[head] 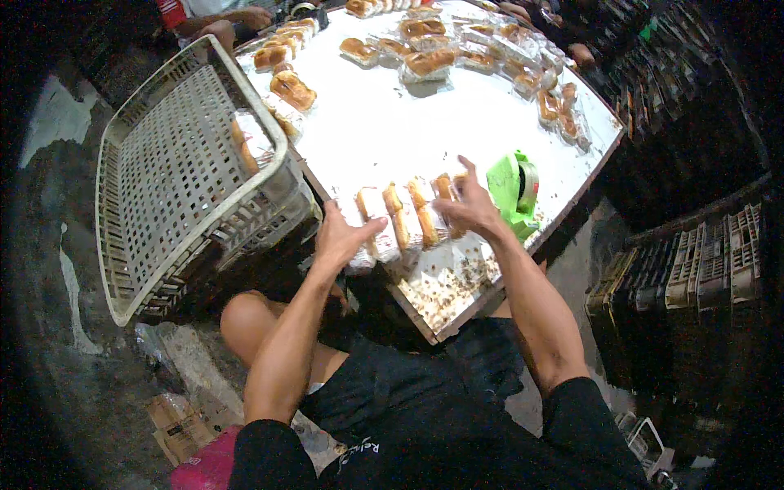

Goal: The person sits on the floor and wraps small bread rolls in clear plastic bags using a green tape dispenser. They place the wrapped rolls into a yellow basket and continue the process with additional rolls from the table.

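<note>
A row of plastic-wrapped bread rolls [401, 223] stands on edge at the near side of the white tabletop [392, 128]. At its left end is my left hand [343, 236], thumb stretched over the packs and fingers spread along the outer side. My right hand [471, 205] is at the row's other end, fingers wide apart and slightly blurred, its thumb over the packs. Neither hand visibly lifts a pack; how firmly they touch the row cannot be seen. Just right of my right hand stands a green tape dispenser [513, 193].
A grey plastic crate [184, 141] is tilted at the left, with wrapped bread at its inner side. More bread rolls [425, 61] lie on the far tabletop. Other people's hands [254, 18] show beyond. Stacked crates [692, 263] stand at right. Crumbs cover the near table corner [447, 288].
</note>
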`<action>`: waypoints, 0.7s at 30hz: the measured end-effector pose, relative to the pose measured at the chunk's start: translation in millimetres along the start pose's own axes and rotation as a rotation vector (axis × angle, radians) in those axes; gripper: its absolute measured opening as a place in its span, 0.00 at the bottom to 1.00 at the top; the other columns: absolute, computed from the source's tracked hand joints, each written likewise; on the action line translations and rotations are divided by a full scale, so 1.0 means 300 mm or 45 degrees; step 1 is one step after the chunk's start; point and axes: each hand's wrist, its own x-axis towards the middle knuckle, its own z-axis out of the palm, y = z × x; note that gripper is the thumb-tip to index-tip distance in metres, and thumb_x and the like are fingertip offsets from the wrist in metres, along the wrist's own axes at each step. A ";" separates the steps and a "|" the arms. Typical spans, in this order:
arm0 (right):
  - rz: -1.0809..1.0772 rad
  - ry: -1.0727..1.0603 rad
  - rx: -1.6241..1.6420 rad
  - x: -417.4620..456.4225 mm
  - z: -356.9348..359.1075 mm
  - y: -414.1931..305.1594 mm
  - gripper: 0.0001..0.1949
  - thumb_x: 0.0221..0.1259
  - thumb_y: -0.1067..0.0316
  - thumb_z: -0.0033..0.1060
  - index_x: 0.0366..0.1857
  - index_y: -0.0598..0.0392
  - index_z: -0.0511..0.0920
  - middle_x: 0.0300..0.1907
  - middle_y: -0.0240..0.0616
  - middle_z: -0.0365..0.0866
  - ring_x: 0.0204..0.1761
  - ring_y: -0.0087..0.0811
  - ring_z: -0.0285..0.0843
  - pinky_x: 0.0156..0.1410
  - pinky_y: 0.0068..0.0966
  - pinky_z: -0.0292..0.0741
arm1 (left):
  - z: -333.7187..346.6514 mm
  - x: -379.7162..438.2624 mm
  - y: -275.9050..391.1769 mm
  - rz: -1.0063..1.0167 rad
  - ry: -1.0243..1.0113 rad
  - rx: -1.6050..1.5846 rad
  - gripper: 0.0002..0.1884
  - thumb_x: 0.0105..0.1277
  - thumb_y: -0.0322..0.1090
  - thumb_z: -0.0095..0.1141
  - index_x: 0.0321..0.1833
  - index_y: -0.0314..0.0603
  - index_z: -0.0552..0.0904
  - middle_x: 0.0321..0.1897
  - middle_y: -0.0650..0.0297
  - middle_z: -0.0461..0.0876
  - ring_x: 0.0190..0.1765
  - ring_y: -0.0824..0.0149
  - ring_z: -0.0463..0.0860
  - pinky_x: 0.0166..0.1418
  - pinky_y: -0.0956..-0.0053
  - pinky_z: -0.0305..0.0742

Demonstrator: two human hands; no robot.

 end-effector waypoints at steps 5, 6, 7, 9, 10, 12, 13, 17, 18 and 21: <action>-0.198 0.119 0.390 -0.035 -0.250 -0.392 0.46 0.57 0.62 0.73 0.76 0.50 0.50 0.59 0.45 0.74 0.49 0.38 0.82 0.57 0.34 0.82 | -0.159 -0.022 0.274 0.392 0.291 -0.074 0.57 0.47 0.57 0.77 0.67 0.19 0.60 0.61 0.29 0.73 0.66 0.41 0.75 0.69 0.59 0.70; -0.381 0.180 0.192 -0.002 -0.280 -0.468 0.43 0.59 0.63 0.72 0.75 0.49 0.53 0.60 0.45 0.73 0.52 0.37 0.81 0.58 0.33 0.82 | -0.253 -0.033 0.356 0.550 0.315 -0.165 0.56 0.46 0.57 0.78 0.67 0.19 0.61 0.56 0.30 0.77 0.62 0.43 0.79 0.67 0.60 0.73; -0.556 0.249 -0.005 0.049 -0.309 -0.531 0.40 0.61 0.64 0.70 0.75 0.49 0.56 0.61 0.46 0.71 0.56 0.37 0.79 0.59 0.32 0.82 | -0.350 -0.058 0.428 0.418 0.411 0.021 0.53 0.47 0.56 0.78 0.64 0.20 0.64 0.51 0.36 0.81 0.55 0.44 0.83 0.63 0.62 0.77; -0.794 0.052 0.117 0.120 -0.199 -0.778 0.35 0.59 0.63 0.71 0.70 0.52 0.63 0.57 0.49 0.73 0.59 0.43 0.77 0.60 0.36 0.80 | -0.626 -0.065 0.436 0.614 0.188 -0.403 0.38 0.53 0.50 0.77 0.58 0.32 0.73 0.49 0.51 0.84 0.50 0.59 0.86 0.56 0.65 0.81; -0.936 -0.022 0.084 0.165 -0.127 -0.888 0.33 0.59 0.62 0.71 0.68 0.53 0.66 0.56 0.51 0.74 0.60 0.46 0.75 0.61 0.38 0.79 | -0.772 -0.057 0.391 0.498 0.330 -0.251 0.33 0.55 0.50 0.75 0.56 0.35 0.75 0.49 0.56 0.85 0.52 0.66 0.85 0.51 0.69 0.83; -1.319 0.072 -0.282 0.303 0.076 -1.027 0.36 0.56 0.60 0.73 0.67 0.55 0.64 0.53 0.59 0.75 0.59 0.57 0.74 0.64 0.45 0.74 | -1.000 -0.039 0.274 0.493 0.515 0.019 0.32 0.56 0.51 0.75 0.55 0.35 0.75 0.48 0.58 0.84 0.49 0.68 0.84 0.45 0.75 0.81; -1.309 0.070 -0.288 0.317 0.219 -1.078 0.36 0.56 0.58 0.73 0.67 0.58 0.63 0.53 0.62 0.75 0.59 0.59 0.74 0.65 0.46 0.73 | -1.079 -0.043 0.205 0.364 0.488 0.026 0.33 0.57 0.51 0.74 0.55 0.36 0.75 0.47 0.59 0.84 0.47 0.69 0.83 0.45 0.76 0.81; -1.064 -0.179 -0.162 0.358 0.629 -1.114 0.42 0.56 0.54 0.73 0.69 0.63 0.58 0.58 0.73 0.72 0.62 0.61 0.73 0.65 0.43 0.73 | -1.261 -0.050 -0.107 0.107 0.260 0.126 0.38 0.57 0.57 0.72 0.61 0.36 0.74 0.42 0.63 0.81 0.37 0.73 0.79 0.39 0.78 0.79; -1.123 -0.013 -0.218 0.371 0.684 -1.092 0.37 0.58 0.53 0.71 0.66 0.63 0.64 0.54 0.69 0.76 0.58 0.57 0.78 0.63 0.42 0.74 | -1.271 -0.066 -0.125 -0.064 0.270 0.248 0.40 0.57 0.62 0.68 0.61 0.35 0.75 0.41 0.62 0.81 0.36 0.71 0.79 0.36 0.74 0.79; -0.893 -0.210 -0.436 0.330 0.547 -1.173 0.26 0.63 0.52 0.68 0.57 0.60 0.76 0.44 0.59 0.85 0.49 0.46 0.87 0.55 0.39 0.79 | -1.345 -0.153 -0.203 -0.490 0.266 0.671 0.46 0.58 0.73 0.60 0.61 0.32 0.76 0.39 0.57 0.82 0.36 0.62 0.83 0.34 0.63 0.81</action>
